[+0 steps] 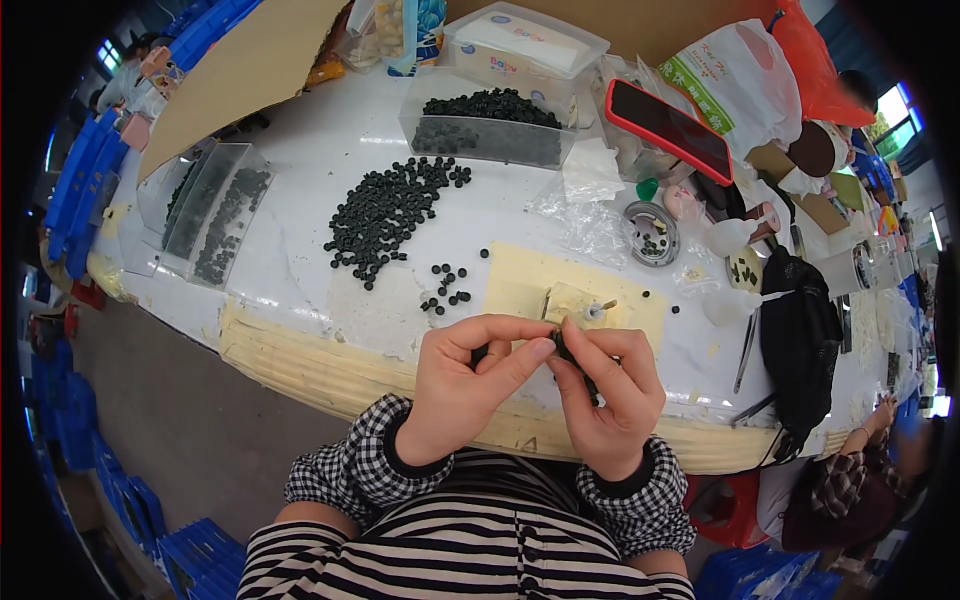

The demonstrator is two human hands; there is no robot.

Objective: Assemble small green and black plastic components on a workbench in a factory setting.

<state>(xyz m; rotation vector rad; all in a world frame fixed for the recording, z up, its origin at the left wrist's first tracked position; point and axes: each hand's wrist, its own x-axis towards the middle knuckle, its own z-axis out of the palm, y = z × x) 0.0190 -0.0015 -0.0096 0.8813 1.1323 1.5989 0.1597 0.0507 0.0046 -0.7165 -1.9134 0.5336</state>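
Note:
My left hand (462,385) and my right hand (612,395) meet just above the table's near edge. Their thumbs and fingertips pinch a small black part (560,345) between them; its exact shape is mostly hidden by the fingers. Something dark also shows in the curl of my left fingers, and more dark pieces show beside my right palm. Just beyond the fingertips, a small cream block with a metal pin (598,311) rests on a yellow sheet (510,270). Several loose black round pieces (440,290) lie to the left of the sheet.
A large pile of black round pieces (385,215) spreads across the white table. Behind it stands a clear bin (480,142) of black pieces; another clear bin (240,160) sits left. A red-cased phone (670,130), metal dish (650,258), tweezers (746,350) and black pouch (797,345) lie right.

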